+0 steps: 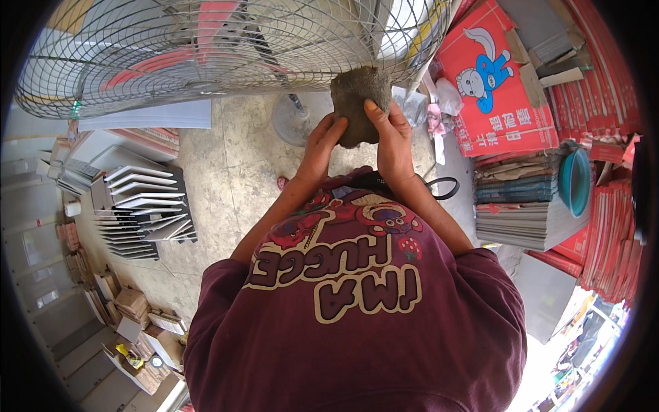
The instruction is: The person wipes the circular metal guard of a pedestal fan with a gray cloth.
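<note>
Holding grey-brown cloth (360, 103) at 12 o'clock, pressed against wire fan guard (206, 48). Left hand (321, 145) pinching lower edge; right hand (390, 134) wrapped round side, thumb up. Risk: cloth or fingertips snagging in grille if pressed deeper. Red cartons (504, 82) at 2 o'clock.

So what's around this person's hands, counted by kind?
Grey cloth, held by the left hand and the right hand: 1
Wire-guarded floor fan: 1
Teal bowl: 1
Red printed carton: 1
Total: 4
</note>
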Available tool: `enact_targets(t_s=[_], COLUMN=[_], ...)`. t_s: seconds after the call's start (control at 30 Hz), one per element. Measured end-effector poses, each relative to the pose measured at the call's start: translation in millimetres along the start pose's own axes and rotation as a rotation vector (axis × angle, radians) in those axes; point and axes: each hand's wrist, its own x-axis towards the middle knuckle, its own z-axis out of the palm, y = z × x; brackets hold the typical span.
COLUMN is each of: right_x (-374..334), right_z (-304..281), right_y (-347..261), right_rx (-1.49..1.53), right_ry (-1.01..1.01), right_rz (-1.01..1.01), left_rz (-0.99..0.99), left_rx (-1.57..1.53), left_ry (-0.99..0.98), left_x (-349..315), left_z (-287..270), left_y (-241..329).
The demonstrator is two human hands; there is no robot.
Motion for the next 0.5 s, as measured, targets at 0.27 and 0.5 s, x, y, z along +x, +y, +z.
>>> enact_targets(t_s=[0.27,0.5], right_x=[9.6,11.0], right_z=[-14.4,-30.8], right_y=[9.0,15.4], right_rx=[0.057,0.134], right_ry=[0.108,0.294], right_rz=[0.079,0.362], left_rz=[-0.029,-0.203], left_rx=[0.083,0.215], left_ry=[-0.054,-0.077], left_x=[4.2,9.4], left_z=[-4.3,-13.1], left_y=[-10.6,-25.1])
